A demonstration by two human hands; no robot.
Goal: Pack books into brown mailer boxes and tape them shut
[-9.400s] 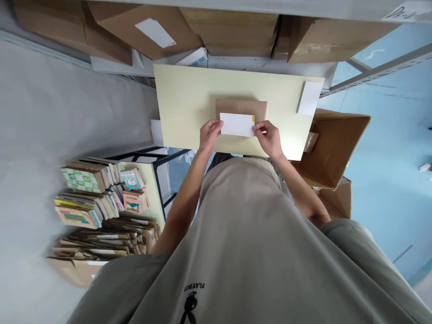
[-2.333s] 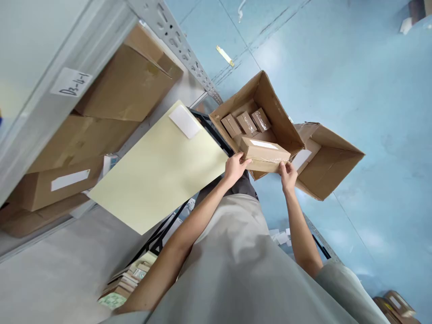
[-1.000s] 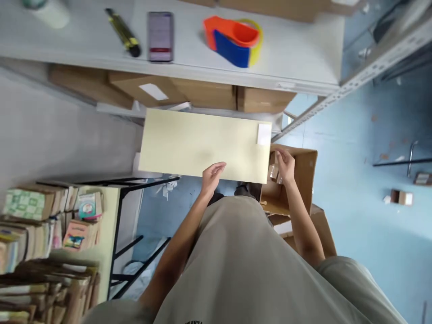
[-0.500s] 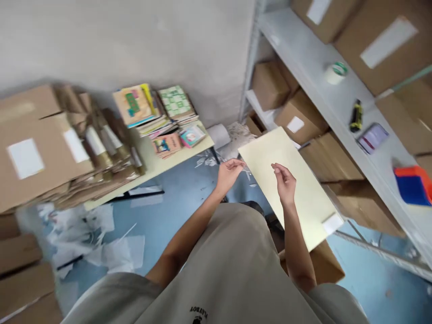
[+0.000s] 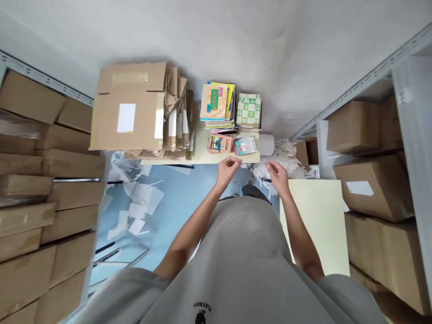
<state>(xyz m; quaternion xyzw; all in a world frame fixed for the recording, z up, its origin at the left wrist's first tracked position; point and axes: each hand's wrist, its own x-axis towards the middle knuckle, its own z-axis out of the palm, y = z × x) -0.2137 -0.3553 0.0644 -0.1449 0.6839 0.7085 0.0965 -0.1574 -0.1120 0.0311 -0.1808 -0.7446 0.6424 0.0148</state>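
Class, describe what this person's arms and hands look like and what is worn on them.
Both forearms are bare; the left hand and right hand wear no gloves, watch or rings that show. A loose grey-beige T-shirt with a small black print covers the shoulders.

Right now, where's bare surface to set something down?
The cream tabletop right of the right hand is bare. The low table ahead is crowded: flattened cartons, book stacks. Paper scraps litter the floor.

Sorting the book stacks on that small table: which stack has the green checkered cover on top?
The right-hand stack, by the wall; the stack beside it shows a tan cover.
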